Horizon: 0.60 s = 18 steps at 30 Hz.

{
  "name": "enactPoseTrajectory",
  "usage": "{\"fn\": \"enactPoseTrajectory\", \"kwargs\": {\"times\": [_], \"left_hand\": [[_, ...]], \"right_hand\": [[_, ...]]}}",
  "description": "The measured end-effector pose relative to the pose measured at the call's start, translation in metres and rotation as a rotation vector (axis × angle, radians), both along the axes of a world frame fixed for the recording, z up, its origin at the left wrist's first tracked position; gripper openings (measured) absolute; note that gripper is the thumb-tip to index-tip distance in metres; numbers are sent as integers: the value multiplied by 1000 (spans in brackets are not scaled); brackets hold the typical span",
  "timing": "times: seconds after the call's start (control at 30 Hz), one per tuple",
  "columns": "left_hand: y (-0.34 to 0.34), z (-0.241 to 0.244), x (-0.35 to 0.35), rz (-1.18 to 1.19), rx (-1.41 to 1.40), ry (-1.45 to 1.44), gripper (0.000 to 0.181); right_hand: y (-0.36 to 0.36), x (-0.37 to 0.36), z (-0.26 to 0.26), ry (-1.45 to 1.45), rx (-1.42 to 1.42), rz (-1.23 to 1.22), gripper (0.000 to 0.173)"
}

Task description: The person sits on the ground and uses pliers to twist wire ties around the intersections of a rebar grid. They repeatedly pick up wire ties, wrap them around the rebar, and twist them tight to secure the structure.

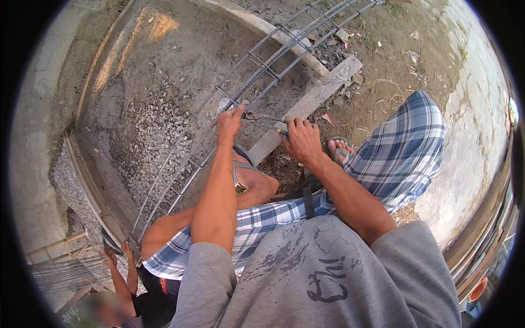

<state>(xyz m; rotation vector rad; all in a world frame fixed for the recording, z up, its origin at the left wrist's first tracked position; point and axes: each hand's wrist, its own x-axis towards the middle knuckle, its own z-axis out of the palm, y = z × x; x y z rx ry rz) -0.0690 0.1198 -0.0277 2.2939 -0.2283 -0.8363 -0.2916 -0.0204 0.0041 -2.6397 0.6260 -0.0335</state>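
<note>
A long rebar cage (270,76), with square stirrups along it, runs diagonally before me from the upper right to the lower left. My left hand (230,123) is closed at the cage's near side. Its fingers hide what lies in them, so a bar or tie wire cannot be told apart there. In my right hand (304,139) is a pair of pliers (268,119) with a partly yellow handle. The pliers' jaws point left, close to my left fingertips and the cage. Most of the grip is covered by my right fingers.
A concrete beam (305,102) lies under the cage, by my sandalled feet. Gravel (158,127) is heaped beyond it. At lower left a co-worker's hands (119,250) reach to the cage's end, near more steel bars (69,270). Boards (484,242) line the right edge.
</note>
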Motion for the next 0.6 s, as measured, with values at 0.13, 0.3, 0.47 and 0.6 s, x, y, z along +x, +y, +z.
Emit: {"fn": "enactPoseTrajectory", "kwargs": {"times": [0.13,0.3,0.47,0.6], "left_hand": [[3,-5,2,-6,-6,2,65],[3,-3,1,3,4,3,66],[1,-1,-1,17,0,3,66],[1,1,-2,19,-17,2,67]], "right_hand": [[2,9,2,141,83,-45,47],[2,12,-17,285,520,-130,52],[5,14,-27,449,1450,-285,61],[-2,14,-22,261,806,-89,61]]}}
